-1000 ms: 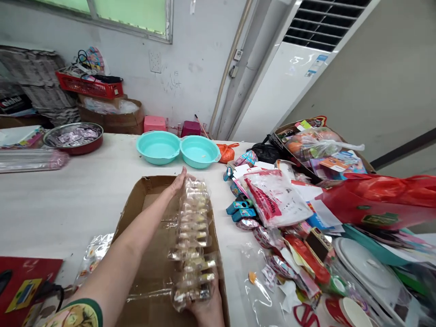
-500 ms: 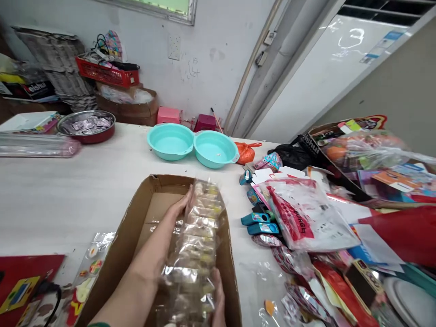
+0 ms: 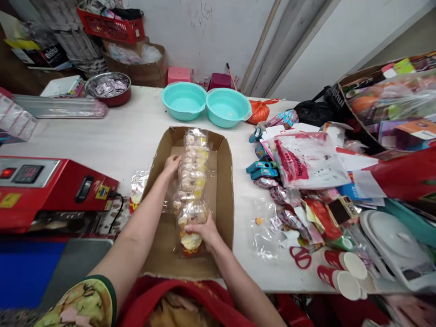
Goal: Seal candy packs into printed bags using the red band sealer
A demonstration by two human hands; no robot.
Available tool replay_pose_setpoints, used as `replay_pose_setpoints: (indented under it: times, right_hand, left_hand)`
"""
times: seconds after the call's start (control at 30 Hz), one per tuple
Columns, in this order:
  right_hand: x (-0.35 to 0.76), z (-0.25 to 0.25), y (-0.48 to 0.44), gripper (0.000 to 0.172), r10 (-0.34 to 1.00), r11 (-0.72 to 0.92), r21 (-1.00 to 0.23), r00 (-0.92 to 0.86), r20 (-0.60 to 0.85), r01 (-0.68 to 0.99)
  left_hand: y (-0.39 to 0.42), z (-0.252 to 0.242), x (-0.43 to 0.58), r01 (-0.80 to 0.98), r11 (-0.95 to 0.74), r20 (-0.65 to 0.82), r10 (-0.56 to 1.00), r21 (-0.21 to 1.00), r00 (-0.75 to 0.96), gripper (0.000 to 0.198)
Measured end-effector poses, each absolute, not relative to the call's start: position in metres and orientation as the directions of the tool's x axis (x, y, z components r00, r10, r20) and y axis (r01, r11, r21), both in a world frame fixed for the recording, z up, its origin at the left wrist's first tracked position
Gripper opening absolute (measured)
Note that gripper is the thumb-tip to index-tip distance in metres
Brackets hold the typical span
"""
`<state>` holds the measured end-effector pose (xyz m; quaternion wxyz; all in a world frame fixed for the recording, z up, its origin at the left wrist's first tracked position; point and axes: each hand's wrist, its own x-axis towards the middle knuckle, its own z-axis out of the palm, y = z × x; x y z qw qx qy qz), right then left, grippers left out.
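Your right hand (image 3: 206, 230) grips the clear packets (image 3: 194, 182); your left hand (image 3: 173, 165) touches them, grip unclear; a black box (image 3: 336, 98) reads "eishui".

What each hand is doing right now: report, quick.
Left hand: against the left side of the row of clear packs; grip cannot be told.
Right hand: closed on the nearest pack, thumb across its face.

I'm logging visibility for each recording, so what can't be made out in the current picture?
All in the head view:
- Left hand: the row of clear plastic packets hides the ends of its fingers.
- Right hand: the front packets hide most of its fingers.
- Brown cardboard box: the packets and arms cover parts of its floor.
- Red boxy machine: cut off by the left edge; its display digits are too blurred to read.
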<state>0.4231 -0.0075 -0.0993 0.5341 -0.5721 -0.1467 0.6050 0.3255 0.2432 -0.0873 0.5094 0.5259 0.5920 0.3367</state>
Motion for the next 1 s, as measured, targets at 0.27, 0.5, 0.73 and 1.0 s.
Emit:
replay_pose_setpoints:
  times: [0.27, 0.5, 0.73, 1.0]
  right_hand:
    - [0.429, -0.099, -0.033, 0.133, 0.907, -0.266, -0.958, 0.308, -0.288, -0.112]
    - [0.462, -0.061, -0.029, 0.059, 0.946, 0.228, -0.788, 0.060, 0.318, 0.572]
    - [0.449, 0.047, -0.022, 0.022, 0.931, 0.336, -0.838, -0.017, 0.364, 0.430]
    - [0.394, 0.038, 0.009, 0.037, 0.924, 0.119, -0.993, 0.362, 0.121, 0.029]
  left_hand:
    - [0.095, -0.006, 0.252, 0.482, -0.407, -0.040, 0.731, 0.776, 0.681, 0.055]
    - [0.050, -0.015, 0.248, 0.523, -0.645, 0.120, 0.685, 0.557, 0.718, 0.019]
    - [0.050, 0.053, 0.236, -0.014, -0.214, 0.183, 0.800, 0.977, 0.571, 0.034]
    - [0.031, 0.035, 0.118, 0.207, 0.393, -0.440, 0.718, 0.896, 0.539, 0.050]
